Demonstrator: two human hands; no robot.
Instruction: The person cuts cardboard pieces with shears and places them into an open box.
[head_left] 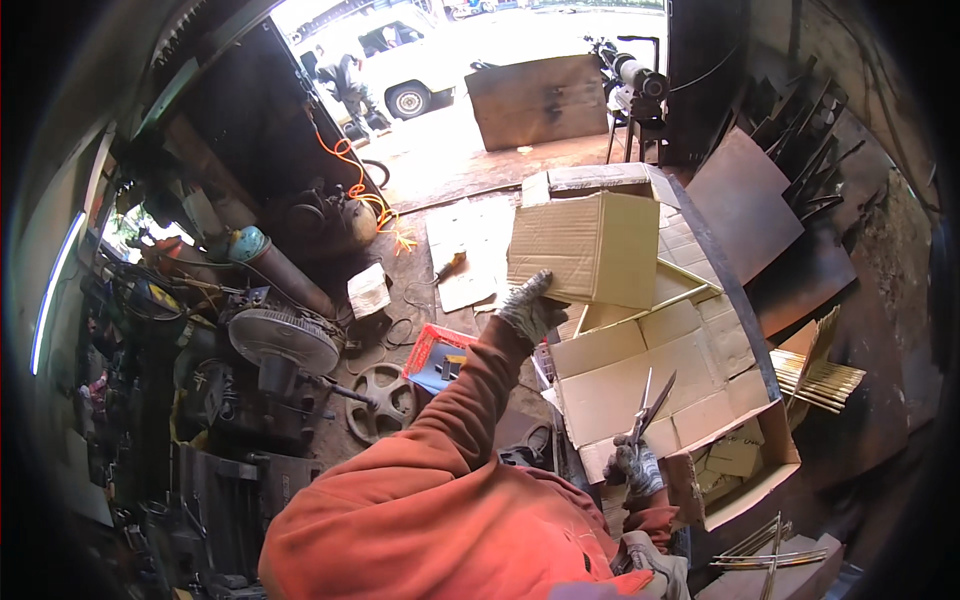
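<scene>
My left hand [530,308], in a grey work glove, grips the near lower edge of a folded piece of corrugated cardboard [555,240]. The piece stands raised above the work table, its side panel bent toward the right. Low on the right, my gloved right hand [635,468] is closed around the handles of a pair of scissors [652,405]. Their two blades point away from me and are spread apart. Beneath them lies an opened-out cardboard sheet [650,370] with fold lines. Gold-coloured thin strips [690,296] form a frame next to the raised cardboard.
An open cardboard box [785,468] sits right of my right hand. Bundled gold rods [820,380] lie beyond the table's right side. At left are a fan [283,342], a gas cylinder [285,270], a spoked wheel [382,402] and a red crate [425,350]. An orange cable [358,180] hangs behind.
</scene>
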